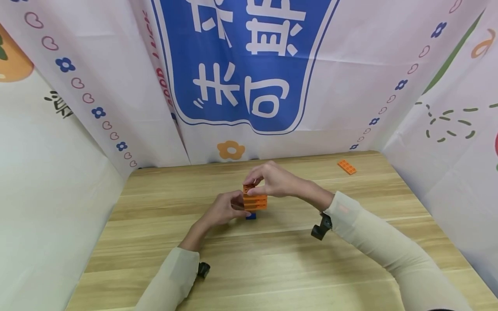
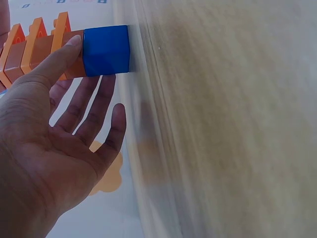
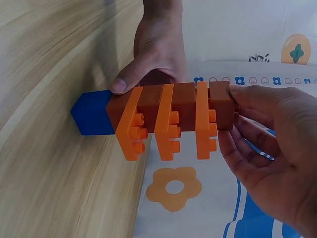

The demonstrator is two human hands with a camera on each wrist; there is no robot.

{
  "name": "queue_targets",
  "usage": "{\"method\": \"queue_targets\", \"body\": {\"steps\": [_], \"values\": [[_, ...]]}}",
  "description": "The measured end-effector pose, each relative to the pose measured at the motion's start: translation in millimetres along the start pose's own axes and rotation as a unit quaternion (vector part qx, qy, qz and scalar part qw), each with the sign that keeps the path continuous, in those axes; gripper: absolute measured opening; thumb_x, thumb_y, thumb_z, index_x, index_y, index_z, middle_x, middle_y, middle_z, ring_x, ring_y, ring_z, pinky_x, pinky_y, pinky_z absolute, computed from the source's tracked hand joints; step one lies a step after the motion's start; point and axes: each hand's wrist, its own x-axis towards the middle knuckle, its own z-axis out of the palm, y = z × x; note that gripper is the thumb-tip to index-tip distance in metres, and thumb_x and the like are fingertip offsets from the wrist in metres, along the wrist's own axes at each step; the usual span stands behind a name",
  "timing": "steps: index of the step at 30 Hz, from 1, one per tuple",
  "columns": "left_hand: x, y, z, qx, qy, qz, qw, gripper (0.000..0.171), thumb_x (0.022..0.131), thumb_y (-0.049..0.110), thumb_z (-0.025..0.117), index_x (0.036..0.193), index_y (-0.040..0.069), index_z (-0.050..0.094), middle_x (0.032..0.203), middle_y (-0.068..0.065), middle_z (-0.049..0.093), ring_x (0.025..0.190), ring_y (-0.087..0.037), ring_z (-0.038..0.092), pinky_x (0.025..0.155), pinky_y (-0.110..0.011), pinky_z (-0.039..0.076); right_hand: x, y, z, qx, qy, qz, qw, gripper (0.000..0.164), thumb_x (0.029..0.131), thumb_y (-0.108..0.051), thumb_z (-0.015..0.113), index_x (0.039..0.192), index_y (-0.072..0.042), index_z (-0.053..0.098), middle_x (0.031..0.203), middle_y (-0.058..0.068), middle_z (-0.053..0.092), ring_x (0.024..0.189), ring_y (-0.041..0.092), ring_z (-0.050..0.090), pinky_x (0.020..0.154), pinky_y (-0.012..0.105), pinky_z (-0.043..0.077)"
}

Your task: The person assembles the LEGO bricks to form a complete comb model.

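A tower of toy building bricks stands on the table, with a blue block (image 3: pixel 94 114) at its foot. Above that, brown bricks (image 3: pixel 178 106) alternate with three thin orange plates (image 3: pixel 203 121), whose studded ends jut out to one side. My left hand (image 1: pixel 223 209) grips the lower part, its thumb on the brown brick just over the blue block (image 2: pixel 106 49) and its fingers round the far side. At the top, my right hand (image 1: pixel 276 180) pinches the uppermost brown brick (image 3: pixel 221 104) between thumb and fingers.
A loose orange studded plate (image 1: pixel 346 166) lies at the back right of the wooden table (image 1: pixel 303 263). Printed white cloth (image 1: pixel 342 95) hangs behind the table and along both sides. Small black cameras (image 1: pixel 322 226) sit on the wrists.
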Motion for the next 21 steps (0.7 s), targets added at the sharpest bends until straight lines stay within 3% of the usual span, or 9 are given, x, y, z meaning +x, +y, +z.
{"method": "queue_targets", "body": {"steps": [5,15,21], "values": [[0.5,-1.1,0.4,0.001,-0.003,0.007,1.0000,0.034,0.090,0.010,0.086,0.120,0.006,0.071,0.113,-0.008,0.077,0.101,-0.022,0.074,0.092,-0.040,0.061,0.7,-0.8,0.3,-0.007,-0.005,0.019,1.000,0.020,0.093,-0.010,0.083,0.112,-0.005,0.082,0.106,0.004,0.079,0.094,0.010,0.074,0.086,0.025,0.061],[1.3,0.0,0.8,0.001,0.003,0.006,1.0000,0.034,0.089,0.010,0.087,0.120,0.006,0.072,0.112,-0.009,0.077,0.101,-0.023,0.075,0.091,-0.040,0.062,-4.6,0.4,5.7,0.002,0.016,0.032,0.999,0.024,0.094,-0.010,0.081,0.117,-0.004,0.080,0.111,0.005,0.079,0.099,0.013,0.074,0.091,0.040,0.062],[1.3,0.9,1.3,0.002,0.000,0.010,1.0000,0.034,0.089,0.010,0.087,0.119,0.005,0.072,0.112,-0.011,0.077,0.100,-0.025,0.074,0.091,-0.043,0.062,-6.2,3.7,7.3,0.003,0.019,0.032,0.999,0.025,0.095,-0.012,0.081,0.119,-0.004,0.079,0.114,0.006,0.079,0.100,0.013,0.075,0.090,0.034,0.062]]}}
